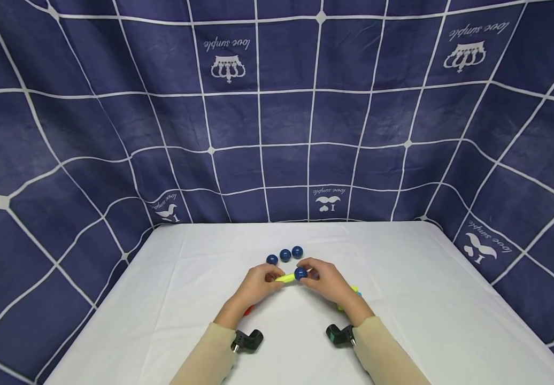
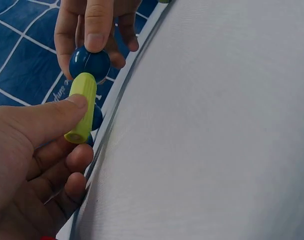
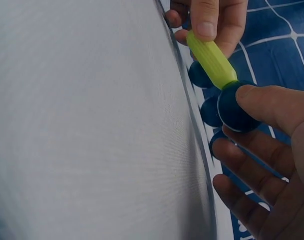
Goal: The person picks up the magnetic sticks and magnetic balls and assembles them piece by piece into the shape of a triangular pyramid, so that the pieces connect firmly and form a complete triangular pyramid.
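Observation:
My left hand (image 1: 259,283) pinches a short yellow-green rod (image 2: 85,107) between thumb and fingers. Between the thumb and fingers of my right hand (image 1: 326,280) is a shiny dark blue ball (image 3: 236,107). One end of the rod meets the ball, so the two pieces touch; whether they are locked together I cannot tell. In the head view both hands are a little above the white table, close to each other. Just beyond them a row of loose blue balls (image 1: 285,255) lies on the cloth.
A red piece (image 1: 248,310) shows partly behind my left wrist. Yellow-green and blue pieces (image 1: 354,289) lie partly hidden by my right forearm. The white-covered table (image 1: 161,310) ends at a dark blue checked curtain (image 1: 286,117) at the back and sides.

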`<state>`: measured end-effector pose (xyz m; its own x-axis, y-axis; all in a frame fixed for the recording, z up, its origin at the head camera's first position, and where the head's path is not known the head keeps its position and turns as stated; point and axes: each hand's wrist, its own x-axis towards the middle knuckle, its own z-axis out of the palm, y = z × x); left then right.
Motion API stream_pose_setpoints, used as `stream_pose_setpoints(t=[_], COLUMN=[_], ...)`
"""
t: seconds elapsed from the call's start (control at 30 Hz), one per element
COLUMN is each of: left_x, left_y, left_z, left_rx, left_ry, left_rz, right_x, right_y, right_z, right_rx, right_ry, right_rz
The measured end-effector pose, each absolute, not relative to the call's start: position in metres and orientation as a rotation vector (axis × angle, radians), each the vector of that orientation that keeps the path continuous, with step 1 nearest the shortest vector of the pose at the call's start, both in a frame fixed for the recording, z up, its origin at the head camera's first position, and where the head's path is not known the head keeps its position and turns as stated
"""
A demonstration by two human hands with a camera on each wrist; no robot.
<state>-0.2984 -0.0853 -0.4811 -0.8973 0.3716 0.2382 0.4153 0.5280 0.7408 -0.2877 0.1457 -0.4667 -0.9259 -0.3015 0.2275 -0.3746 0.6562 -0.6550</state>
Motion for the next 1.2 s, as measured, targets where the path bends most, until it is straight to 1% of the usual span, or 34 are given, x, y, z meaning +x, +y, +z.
stream_pose_setpoints(t=[0.13,0.37,0.6,0.8,1.07,1.2], left_x=[-0.297,-0.293,-0.292,-0.292,-0.294,-0.293], left_y=[-0.084,-0.082,-0.080,-0.079,-0.081,-0.082], left_z=[-0.481,-0.481,-0.481,-0.482,-0.484,-0.485], left_rx=[-0.709,-0.608,-0.559,-0.540,-0.547,-0.545], left_ry=[-2.727,-2.770,-2.782,-2.781,-2.769,-2.768], left_rz=[-1.274,-1.151,-1.082,-1.082,-1.078,-1.087], right_x=[-0.288,-0.287,-0.288,-0.291,-0.290,-0.288], right_y=[0.144,0.142,0.146,0.164,0.201,0.217], right_z=[-0.467,-0.469,-0.468,-0.455,-0.440,-0.437], right_rx=[0.558,0.535,0.487,0.465,0.582,0.588], right_ry=[-2.779,-2.769,-2.758,-2.791,-2.958,-3.024], right_rz=[1.128,1.050,0.963,1.050,1.047,1.035])
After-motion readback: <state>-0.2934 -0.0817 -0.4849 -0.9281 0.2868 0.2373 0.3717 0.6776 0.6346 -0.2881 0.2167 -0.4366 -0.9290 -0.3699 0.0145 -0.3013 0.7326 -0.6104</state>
